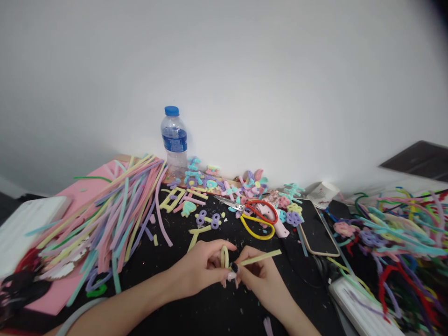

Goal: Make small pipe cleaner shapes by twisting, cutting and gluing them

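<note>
Near the front middle of the black table, my left hand point(206, 266) pinches a pale yellow pipe cleaner point(261, 257) that is bent into a narrow upright loop. My right hand point(254, 273) meets it at the fingertips and holds the same strip, whose straight end sticks out to the right. Just beyond my hands lie scissors point(259, 219) with one red and one yellow handle, blades pointing left. Purple looped pieces joined by yellow point(210, 219) and a yellow ladder-like shape point(172, 199) rest to their left.
A pile of pastel pipe cleaners point(119, 214) covers the left side. Behind stand a water bottle point(174, 140) and several small finished shapes point(250, 184). To the right are a phone point(318, 228), a paper cup point(322, 193), a white power strip point(360, 305) and tangled pipe cleaners point(399, 233).
</note>
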Demonstrator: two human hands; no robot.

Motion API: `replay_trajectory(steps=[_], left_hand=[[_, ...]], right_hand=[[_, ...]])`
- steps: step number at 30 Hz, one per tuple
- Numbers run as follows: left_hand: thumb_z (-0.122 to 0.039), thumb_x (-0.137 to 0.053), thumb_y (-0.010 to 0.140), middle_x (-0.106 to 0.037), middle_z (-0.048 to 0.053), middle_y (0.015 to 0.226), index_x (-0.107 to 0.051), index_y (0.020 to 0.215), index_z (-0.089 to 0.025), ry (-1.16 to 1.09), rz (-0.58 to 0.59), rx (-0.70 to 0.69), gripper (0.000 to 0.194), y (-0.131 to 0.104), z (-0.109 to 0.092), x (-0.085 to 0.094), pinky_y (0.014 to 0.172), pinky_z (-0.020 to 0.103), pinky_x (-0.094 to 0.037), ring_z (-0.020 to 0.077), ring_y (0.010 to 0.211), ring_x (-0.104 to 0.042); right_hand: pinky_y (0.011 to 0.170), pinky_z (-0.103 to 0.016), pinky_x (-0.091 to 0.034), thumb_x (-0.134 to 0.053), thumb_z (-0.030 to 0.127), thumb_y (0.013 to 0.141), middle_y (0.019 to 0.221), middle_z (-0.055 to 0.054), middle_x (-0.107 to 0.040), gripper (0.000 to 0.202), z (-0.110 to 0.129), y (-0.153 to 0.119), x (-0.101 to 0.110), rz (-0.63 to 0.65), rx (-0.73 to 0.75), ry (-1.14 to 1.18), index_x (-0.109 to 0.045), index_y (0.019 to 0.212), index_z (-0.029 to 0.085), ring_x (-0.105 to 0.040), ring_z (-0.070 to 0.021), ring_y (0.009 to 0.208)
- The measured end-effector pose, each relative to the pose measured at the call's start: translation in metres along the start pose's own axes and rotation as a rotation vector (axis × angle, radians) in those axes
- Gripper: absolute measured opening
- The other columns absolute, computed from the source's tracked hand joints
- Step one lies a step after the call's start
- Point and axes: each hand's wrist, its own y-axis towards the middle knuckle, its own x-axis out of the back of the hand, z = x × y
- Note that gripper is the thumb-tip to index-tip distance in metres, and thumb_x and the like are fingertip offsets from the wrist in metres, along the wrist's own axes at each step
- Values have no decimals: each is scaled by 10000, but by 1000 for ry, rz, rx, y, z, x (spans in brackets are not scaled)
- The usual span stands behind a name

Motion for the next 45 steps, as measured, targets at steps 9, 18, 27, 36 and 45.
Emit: replay_trajectory(steps=[9,18,27,36,45], left_hand=[[-244,-582,839,-632,29,833,-356,1379,-155,-70,48,39,592,-2,-3,-6,670,282,-479,136,703,-588],[-388,-471,899,-518,45,957,-310,1419,-205,451,-41,-102,575,-8,-18,1,799,331,-444,177,836,-507],[-356,-281,967,-521,40,877,-568,1145,-168,584,56,-227,386,-12,-27,-3,833,286,-412,167,830,-512],[-437,-444,899,-576,25,639,-595,677,-116,94,83,-14,419,-2,-9,-2,569,228,-458,122,554,-581],[-446,-530,853,-581,-10,568,-508,721,-143,-61,54,40,331,0,-8,-2,454,192,-421,85,441,-519]], right_hand=[[476,-187,-343,-532,226,857,568,22,-552,216,5,-2,1,70,165,-73,-605,668,149,-410,-73,474],[490,-186,-370,-520,226,881,608,0,-591,245,0,-2,3,-10,262,-207,-668,700,151,-501,-90,520],[620,-234,-456,-531,173,857,678,-43,-677,227,0,-4,1,-81,427,-356,-674,682,161,-615,-149,632],[484,-221,-353,-608,230,794,622,10,-527,118,-1,-5,-1,-209,320,-312,-580,693,177,-432,-109,518],[520,-233,-366,-561,246,831,686,-13,-560,118,-4,-5,2,-222,329,-246,-581,734,181,-480,-130,591]])
